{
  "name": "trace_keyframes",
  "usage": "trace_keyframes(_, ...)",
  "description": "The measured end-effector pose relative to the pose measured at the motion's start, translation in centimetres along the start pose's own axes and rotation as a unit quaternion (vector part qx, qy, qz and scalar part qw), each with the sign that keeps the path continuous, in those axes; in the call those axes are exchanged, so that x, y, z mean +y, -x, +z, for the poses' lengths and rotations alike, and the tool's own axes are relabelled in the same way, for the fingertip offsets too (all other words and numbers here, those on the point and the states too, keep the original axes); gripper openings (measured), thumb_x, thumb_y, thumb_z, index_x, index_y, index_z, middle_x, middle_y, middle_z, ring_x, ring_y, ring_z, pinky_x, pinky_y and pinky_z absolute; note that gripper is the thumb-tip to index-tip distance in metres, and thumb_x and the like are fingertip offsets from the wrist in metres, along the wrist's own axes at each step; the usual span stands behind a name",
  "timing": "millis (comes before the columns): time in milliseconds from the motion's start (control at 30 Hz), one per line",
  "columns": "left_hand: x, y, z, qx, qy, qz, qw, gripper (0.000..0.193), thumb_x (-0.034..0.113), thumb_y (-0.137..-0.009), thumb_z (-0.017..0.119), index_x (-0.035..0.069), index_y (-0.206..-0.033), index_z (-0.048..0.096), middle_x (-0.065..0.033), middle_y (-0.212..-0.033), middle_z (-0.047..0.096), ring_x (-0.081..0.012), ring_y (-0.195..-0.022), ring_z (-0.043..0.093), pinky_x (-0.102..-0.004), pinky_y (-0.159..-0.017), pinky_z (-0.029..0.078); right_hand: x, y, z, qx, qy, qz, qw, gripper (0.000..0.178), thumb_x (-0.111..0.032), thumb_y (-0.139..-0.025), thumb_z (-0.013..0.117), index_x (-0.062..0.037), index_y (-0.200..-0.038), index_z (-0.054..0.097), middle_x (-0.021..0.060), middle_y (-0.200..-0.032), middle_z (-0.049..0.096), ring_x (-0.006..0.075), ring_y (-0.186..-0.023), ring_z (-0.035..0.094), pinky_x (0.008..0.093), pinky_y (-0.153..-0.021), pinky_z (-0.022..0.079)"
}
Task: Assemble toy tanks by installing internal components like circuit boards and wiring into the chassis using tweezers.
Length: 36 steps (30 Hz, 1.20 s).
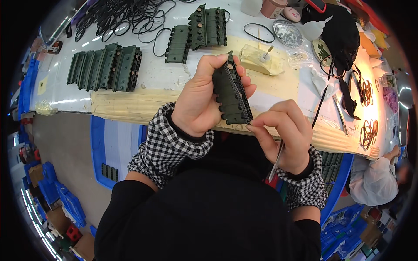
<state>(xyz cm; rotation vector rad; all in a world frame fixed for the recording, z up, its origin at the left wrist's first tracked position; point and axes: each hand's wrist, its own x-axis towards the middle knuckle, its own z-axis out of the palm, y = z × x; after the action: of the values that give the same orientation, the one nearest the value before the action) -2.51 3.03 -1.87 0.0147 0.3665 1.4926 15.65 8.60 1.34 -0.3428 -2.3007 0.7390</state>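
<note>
My left hand is closed around a dark green ribbed plastic part, held tilted above the table's front edge. Along the part's right edge runs a black strip with round studs beside it. At the lower end of that edge, the thumb and forefinger of my right hand pinch together; what is between the fingertips is too small to make out. A slim metal tool, its kind unclear, is tucked in the same hand and points down. Similar green parts stand in a row at the left and in a stack farther back.
Black rubber bands lie heaped at the back left. A cream block with a small brush-like stick sits behind my hands. Tweezers lie at the right. Blue trays are below the table; another person sits at the right.
</note>
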Motion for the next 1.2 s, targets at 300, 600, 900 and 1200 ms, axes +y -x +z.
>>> trace_keyframes(300, 0.1, 0.1, 0.9, 0.085, -0.04, 0.041, 0.995, 0.02, 0.025, -0.093, 0.058, 0.007, -0.099, 0.054, -0.0011, -0.086, 0.055, -0.0136, -0.08, 0.059, -0.0308, -0.082, 0.056, 0.4, -1.4, -0.9, -0.152, -0.117, 0.1, 0.976, 0.017, 0.0, -0.077, 0.07, -0.005, -0.087, 0.057, 0.0079, -0.08, 0.05, 0.0239, -0.063, 0.053, 0.0324, -0.054, 0.042)
trace_keyframes(600, -0.1, -0.4, 0.2, 0.01, 0.053, 0.057, 0.997, 0.019, 0.023, -0.093, 0.058, 0.006, -0.098, 0.054, -0.0014, -0.087, 0.053, -0.0131, -0.08, 0.057, -0.0306, -0.081, 0.056, -0.6, 1.2, 1.8, 0.088, 0.03, 0.046, 0.995, 0.022, 0.002, -0.068, 0.08, -0.0054, -0.087, 0.07, 0.0044, -0.071, 0.052, 0.0152, -0.052, 0.05, 0.0281, -0.046, 0.039)
trace_keyframes(900, -0.2, -0.3, -0.1, -0.026, 0.171, -0.01, 0.985, 0.019, 0.023, -0.093, 0.058, 0.008, -0.105, 0.056, -0.0008, -0.092, 0.053, -0.0134, -0.083, 0.057, -0.0314, -0.083, 0.055, 0.9, 3.0, 3.2, 0.147, -0.013, -0.035, 0.988, 0.036, 0.004, -0.068, 0.08, -0.008, -0.102, 0.073, 0.003, -0.082, 0.06, 0.0129, -0.056, 0.051, 0.0254, -0.05, 0.041)
trace_keyframes(1200, -0.3, 0.4, 1.0, 0.007, -0.044, 0.079, 0.996, 0.023, 0.031, -0.095, 0.055, 0.01, -0.102, 0.052, -0.0003, -0.09, 0.053, -0.0133, -0.084, 0.056, -0.0314, -0.083, 0.054, -0.7, 1.9, 1.6, 0.09, -0.065, 0.095, 0.989, 0.032, 0.0, -0.071, 0.079, -0.0046, -0.102, 0.072, 0.0064, -0.084, 0.061, 0.0157, -0.064, 0.059, 0.0266, -0.057, 0.047)
